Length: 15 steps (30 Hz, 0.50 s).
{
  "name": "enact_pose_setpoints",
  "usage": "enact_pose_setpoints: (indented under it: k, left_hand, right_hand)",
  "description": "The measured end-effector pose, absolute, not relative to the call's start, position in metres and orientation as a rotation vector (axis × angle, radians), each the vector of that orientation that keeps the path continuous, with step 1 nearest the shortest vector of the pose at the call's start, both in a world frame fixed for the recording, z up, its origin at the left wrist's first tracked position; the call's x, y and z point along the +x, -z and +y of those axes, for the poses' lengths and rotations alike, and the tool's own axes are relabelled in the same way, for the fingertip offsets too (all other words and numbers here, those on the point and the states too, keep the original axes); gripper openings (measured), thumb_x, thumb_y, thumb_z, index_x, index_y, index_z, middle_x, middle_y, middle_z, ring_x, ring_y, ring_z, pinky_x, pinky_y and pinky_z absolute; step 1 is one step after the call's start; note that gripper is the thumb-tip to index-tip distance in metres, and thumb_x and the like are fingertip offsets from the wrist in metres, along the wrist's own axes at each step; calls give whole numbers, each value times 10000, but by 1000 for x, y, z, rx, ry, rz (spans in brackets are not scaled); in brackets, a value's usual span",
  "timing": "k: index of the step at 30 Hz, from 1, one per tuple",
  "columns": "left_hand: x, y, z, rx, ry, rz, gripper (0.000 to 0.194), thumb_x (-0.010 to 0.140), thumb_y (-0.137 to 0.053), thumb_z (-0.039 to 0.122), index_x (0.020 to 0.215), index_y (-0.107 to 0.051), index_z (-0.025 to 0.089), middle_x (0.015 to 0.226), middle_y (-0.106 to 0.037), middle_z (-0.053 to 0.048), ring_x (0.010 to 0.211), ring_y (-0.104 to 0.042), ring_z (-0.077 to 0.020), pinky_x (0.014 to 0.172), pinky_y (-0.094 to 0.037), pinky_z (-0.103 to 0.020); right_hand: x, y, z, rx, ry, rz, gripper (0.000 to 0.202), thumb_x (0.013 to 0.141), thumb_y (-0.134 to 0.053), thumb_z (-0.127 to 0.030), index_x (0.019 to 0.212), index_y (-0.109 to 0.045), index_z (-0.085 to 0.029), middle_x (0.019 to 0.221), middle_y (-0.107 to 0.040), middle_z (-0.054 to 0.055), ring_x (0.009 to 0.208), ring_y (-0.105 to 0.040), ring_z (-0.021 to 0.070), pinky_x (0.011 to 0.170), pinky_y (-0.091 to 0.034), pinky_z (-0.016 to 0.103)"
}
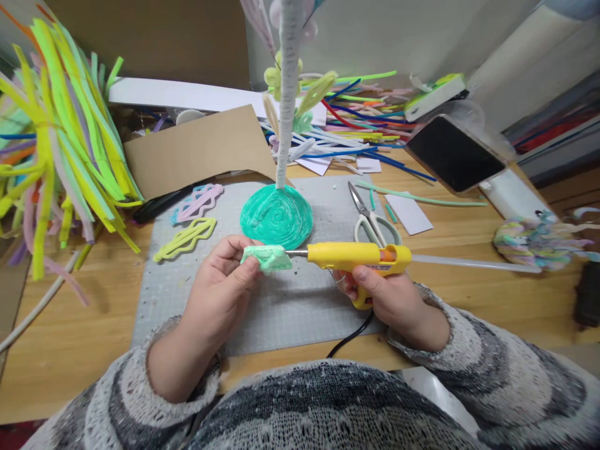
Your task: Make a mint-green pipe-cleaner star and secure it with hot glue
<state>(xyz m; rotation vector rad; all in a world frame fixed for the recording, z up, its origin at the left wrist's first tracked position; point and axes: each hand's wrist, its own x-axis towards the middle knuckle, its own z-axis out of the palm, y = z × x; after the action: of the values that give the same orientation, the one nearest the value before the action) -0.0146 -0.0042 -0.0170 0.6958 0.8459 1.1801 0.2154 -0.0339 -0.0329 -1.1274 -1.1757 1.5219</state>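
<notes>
Between its thumb and fingers my left hand [222,284] pinches a light green fuzzy piece [268,257]. The yellow glue gun [347,254] is gripped by my right hand [391,297], its metal nozzle pointing left and reaching the right end of the green piece. A clear glue stick [478,264] sticks out of the gun's back. Just beyond my hands, a round green coiled base [276,217] lies on the grey cutting mat [281,325], with a white wrapped stem [285,94] rising from it.
Scissors [370,219] lie on the mat, right of the base. Yellow [186,240] and pink [201,202] zigzag pieces lie left. Pipe cleaner bundles [70,131] stand at the far left. A phone [456,153] and a pastel fuzzy object [527,242] are at the right. Cardboard [197,150] lies behind.
</notes>
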Motion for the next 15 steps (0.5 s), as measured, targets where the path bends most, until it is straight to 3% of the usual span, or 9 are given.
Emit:
enact_pose_setpoints:
  k: [15]
  left_hand:
    - [-14,15,-3,711,-1211,856,219,679,-847,254,820,-691,193,830,-700,13,731,-619,-74,702,-500,-159]
  right_hand:
    - [218,34,-35,-1235,-1464,-1210,453,776,-644,-642,723,-667,-193,562,-567,-11,501,-508,101,437,-411,232]
